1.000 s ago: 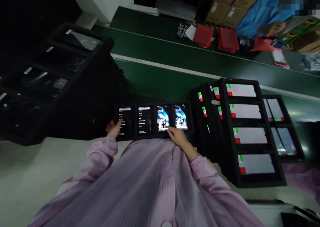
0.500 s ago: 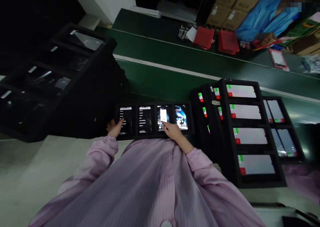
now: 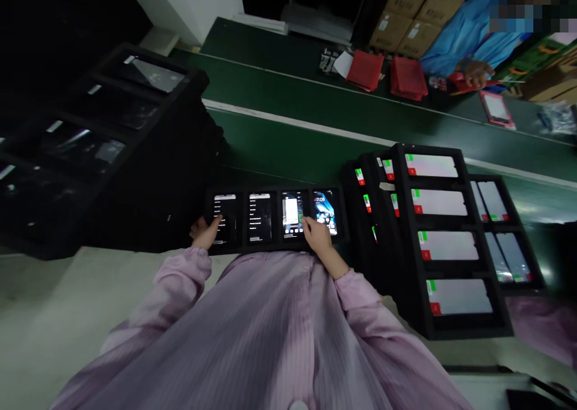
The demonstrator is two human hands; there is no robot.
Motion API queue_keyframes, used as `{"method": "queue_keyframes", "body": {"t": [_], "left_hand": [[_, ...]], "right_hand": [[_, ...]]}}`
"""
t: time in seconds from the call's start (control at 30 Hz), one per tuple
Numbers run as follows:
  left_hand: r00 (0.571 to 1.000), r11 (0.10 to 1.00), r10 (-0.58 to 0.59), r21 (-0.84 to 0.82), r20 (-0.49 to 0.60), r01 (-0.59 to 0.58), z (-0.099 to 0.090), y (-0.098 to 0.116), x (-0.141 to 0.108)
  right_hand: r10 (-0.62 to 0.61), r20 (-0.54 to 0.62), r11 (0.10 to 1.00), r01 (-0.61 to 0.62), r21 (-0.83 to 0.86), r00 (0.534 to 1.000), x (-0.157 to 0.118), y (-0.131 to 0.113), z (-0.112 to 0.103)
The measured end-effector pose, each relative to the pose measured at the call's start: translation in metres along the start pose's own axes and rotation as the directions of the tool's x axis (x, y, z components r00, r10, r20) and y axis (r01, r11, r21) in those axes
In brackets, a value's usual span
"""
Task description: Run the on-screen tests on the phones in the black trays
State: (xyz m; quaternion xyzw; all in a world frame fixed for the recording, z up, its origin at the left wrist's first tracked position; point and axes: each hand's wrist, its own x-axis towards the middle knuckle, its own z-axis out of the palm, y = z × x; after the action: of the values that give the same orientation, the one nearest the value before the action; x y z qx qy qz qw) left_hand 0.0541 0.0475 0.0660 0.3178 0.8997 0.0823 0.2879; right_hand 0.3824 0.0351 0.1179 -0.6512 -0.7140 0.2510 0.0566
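Note:
A black tray (image 3: 276, 247) lies close to my body with several lit phones in a row. My left hand (image 3: 205, 232) grips its left end, thumb over the edge of the leftmost phone (image 3: 225, 208), which shows a text list. A similar list is on the second phone (image 3: 260, 216). The third phone (image 3: 291, 213) displays a white panel. Beside that phone's right edge is my right hand (image 3: 317, 234), fingers curled together; whether a fingertip touches the glass cannot be made out. The rightmost phone (image 3: 325, 208) shows a blue home screen with a clock.
Dark stacked trays (image 3: 148, 127) rise on the left. More stacked trays (image 3: 408, 217) with white-screened phones stand on the right. Across the green bench (image 3: 279, 148) are red folders (image 3: 365, 70), cartons (image 3: 391, 30) and a person's hand (image 3: 478, 72) beside a blue sleeve.
My right hand has shifted right from the third phone's screen to its edge, its fingers now more curled. The third phone's display has changed. Across the bench, the other person's hand has come into clearer view.

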Motion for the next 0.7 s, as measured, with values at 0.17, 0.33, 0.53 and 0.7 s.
{"method": "queue_keyframes", "body": {"t": [0.17,0.33,0.53,0.7], "left_hand": [[1.000,1.000,0.011,0.021,0.005,-0.011,0.000,0.001,0.002],[1.000,0.999,0.011,0.033,0.008,-0.011,0.000,0.002,0.001],[1.000,1.000,0.011,0.025,0.009,-0.012,0.000,-0.001,0.001],[1.000,0.999,0.019,0.028,0.004,-0.019,0.001,-0.004,0.002]], "right_hand": [[-0.042,0.020,0.998,0.041,0.043,0.999,-0.001,-0.006,-0.003],[-0.151,0.143,0.987,0.140,0.080,0.978,-0.001,-0.015,-0.001],[-0.037,0.056,0.999,0.035,0.037,0.998,0.000,-0.010,-0.001],[-0.061,0.062,0.995,0.056,0.078,0.996,-0.001,-0.008,0.002]]}}
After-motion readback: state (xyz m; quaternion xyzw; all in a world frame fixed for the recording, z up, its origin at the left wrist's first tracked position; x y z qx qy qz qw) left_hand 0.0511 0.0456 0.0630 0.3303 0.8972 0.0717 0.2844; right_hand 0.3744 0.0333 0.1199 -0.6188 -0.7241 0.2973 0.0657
